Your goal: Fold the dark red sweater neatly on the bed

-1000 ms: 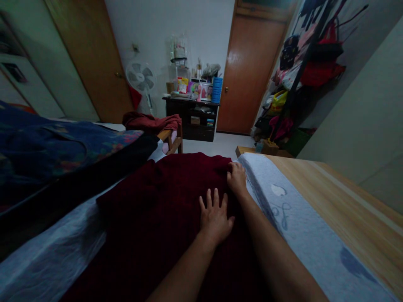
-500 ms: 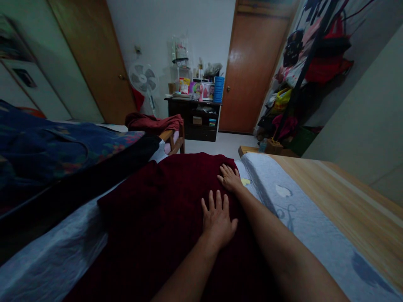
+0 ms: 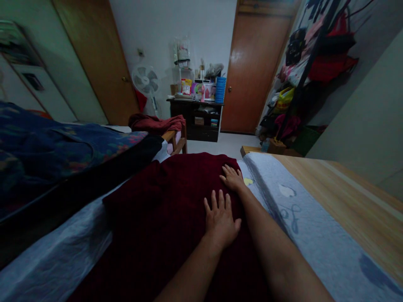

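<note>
Head camera: a pale grey-blue printed sheet [image 3: 317, 243] spreads widest, bordered on the right by smooth, streaked wood [image 3: 343, 182]. Over the sheet lies a matte maroon cloth [image 3: 170, 209], perhaps knitted; dimness hides its weave. The left hand [image 3: 221, 222] lies flat on it, fingers fanned, grasping nothing; the right hand [image 3: 233, 178] rests unclenched near the cloth's far right edge.

Pale bed [image 3: 315, 226], maroon cloth [image 3: 166, 222] on top
</note>
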`<move>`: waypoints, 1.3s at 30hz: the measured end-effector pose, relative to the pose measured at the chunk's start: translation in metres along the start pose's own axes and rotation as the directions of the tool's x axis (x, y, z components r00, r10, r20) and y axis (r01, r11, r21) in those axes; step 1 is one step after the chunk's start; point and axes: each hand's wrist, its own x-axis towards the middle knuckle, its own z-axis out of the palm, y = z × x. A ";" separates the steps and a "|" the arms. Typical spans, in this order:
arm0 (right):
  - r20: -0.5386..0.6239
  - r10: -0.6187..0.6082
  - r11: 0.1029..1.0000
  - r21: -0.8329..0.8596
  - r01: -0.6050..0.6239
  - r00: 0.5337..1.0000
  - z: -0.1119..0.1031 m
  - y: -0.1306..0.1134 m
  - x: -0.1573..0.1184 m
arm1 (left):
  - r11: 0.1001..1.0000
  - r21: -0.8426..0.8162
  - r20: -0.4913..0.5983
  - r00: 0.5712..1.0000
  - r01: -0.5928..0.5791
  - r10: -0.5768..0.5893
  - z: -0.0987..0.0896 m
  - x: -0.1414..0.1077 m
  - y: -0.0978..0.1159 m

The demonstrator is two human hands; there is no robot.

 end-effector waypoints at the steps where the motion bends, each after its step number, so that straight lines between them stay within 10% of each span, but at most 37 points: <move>1: -0.003 -0.003 1.000 -0.002 0.003 1.000 0.000 0.000 -0.001 | 1.000 0.001 0.001 1.000 0.001 -0.001 0.000 0.000 0.000; 16: -0.015 -0.008 1.000 -0.004 0.007 1.000 -0.004 -0.003 -0.006 | 1.000 -0.017 -0.012 1.000 -0.004 0.004 0.000 0.000 0.000; 25: -0.325 -0.070 0.997 -0.060 0.053 0.943 -0.008 -0.004 -0.009 | 0.998 -0.037 -0.012 0.999 0.042 -0.043 -0.005 0.001 0.000; 39: 0.030 0.001 1.000 -0.015 -0.001 1.000 -0.003 -0.003 0.006 | 0.994 -0.061 -0.004 0.996 0.093 -0.094 -0.004 0.001 -0.001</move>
